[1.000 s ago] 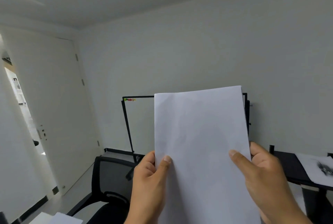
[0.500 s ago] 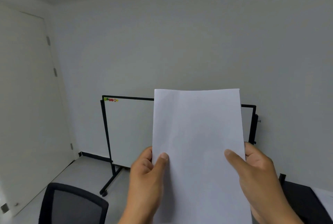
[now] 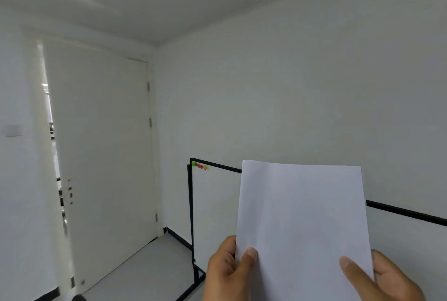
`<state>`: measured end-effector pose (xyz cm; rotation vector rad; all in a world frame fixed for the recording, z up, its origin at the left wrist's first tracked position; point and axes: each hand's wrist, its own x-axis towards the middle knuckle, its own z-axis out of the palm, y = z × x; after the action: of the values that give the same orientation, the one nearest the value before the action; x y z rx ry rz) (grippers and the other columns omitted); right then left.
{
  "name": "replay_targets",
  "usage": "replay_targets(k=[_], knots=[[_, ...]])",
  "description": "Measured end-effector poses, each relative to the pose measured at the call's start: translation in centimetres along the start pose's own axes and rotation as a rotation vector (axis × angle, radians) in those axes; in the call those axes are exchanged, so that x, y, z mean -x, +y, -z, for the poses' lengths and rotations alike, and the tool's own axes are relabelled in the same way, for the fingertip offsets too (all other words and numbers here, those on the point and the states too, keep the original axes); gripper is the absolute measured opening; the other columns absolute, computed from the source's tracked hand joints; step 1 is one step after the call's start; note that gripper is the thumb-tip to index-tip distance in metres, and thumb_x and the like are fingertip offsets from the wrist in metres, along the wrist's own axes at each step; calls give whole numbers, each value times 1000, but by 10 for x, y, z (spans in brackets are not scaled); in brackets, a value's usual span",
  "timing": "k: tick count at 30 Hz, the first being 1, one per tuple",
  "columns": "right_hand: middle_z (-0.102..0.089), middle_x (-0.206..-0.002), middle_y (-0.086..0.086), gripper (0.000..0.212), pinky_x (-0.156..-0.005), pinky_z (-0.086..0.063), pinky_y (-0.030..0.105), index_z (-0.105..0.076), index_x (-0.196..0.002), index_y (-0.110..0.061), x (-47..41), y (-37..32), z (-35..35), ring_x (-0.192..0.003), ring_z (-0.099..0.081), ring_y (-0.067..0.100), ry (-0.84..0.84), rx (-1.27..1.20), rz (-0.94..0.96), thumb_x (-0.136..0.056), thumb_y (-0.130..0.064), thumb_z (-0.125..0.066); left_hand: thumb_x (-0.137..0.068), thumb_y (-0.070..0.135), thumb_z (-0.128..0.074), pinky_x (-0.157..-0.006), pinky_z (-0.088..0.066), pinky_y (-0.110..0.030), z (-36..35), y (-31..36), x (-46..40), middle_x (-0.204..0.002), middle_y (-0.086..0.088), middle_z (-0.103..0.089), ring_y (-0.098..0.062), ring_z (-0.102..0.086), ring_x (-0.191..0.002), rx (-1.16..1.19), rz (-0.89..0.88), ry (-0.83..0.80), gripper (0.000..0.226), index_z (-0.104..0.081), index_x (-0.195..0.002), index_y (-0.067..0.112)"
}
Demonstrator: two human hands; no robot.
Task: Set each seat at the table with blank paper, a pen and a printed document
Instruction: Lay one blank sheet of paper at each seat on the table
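A blank white sheet of paper stands upright in front of me at the lower right of the head view. My left hand pinches its lower left edge, thumb on the front face. My right hand pinches the lower right edge the same way, thumb across the front. A second sheet edge shows just behind the top right corner. No table, pen or printed document is in view.
A black-framed whiteboard with coloured magnets at its top left stands against the far wall behind the paper. A white door stands ajar at the left. Grey floor lies between them.
The view has swung up and to the left: the chair and the dark table have dropped out of sight and the door has come in. Both hands keep the same hold on the paper.
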<state>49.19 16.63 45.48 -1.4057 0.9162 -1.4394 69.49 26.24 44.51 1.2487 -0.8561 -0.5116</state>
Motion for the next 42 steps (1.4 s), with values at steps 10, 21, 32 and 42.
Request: replay_targets(k=[10, 21, 32, 42], knots=[[-79, -74, 16, 36, -67, -54, 15, -82, -77, -22, -165, 67, -116, -70, -78, 29, -446, -77, 13, -93, 9, -72, -70, 31, -70, -70, -54, -21, 24, -31, -135, -83, -4, -85, -9, -74, -69, -101, -41, 313, 35, -82, -100, 19], [-75, -68, 21, 33, -66, -50, 22, -80, -79, -19, -269, 115, -316, -74, -71, 50, -627, -39, 105, -94, 8, -73, -76, 26, -79, -60, -51, -13, 123, -81, -299, -76, -3, -83, -1, -71, -61, -111, -137, 520, 26, -80, -96, 11], [-79, -75, 16, 29, -71, -52, 25, -79, -75, -18, -341, 154, -502, -77, -77, 38, -822, -83, 22, -96, 1, -74, -60, 47, -78, -76, -58, -30, 233, -102, -428, -87, -7, -85, -19, -80, -79, -206, -79, 632, 53, -81, -101, 12], [-63, -71, 35, 23, -61, -42, 23, -71, -73, -7, -399, 231, -734, -61, -55, 24, -1014, -240, -21, -95, -1, -75, -72, 57, -69, -67, -49, -28, 339, -137, -548, -71, -13, -77, -11, -66, -66, -472, -87, 935, 35, -82, -94, 33]])
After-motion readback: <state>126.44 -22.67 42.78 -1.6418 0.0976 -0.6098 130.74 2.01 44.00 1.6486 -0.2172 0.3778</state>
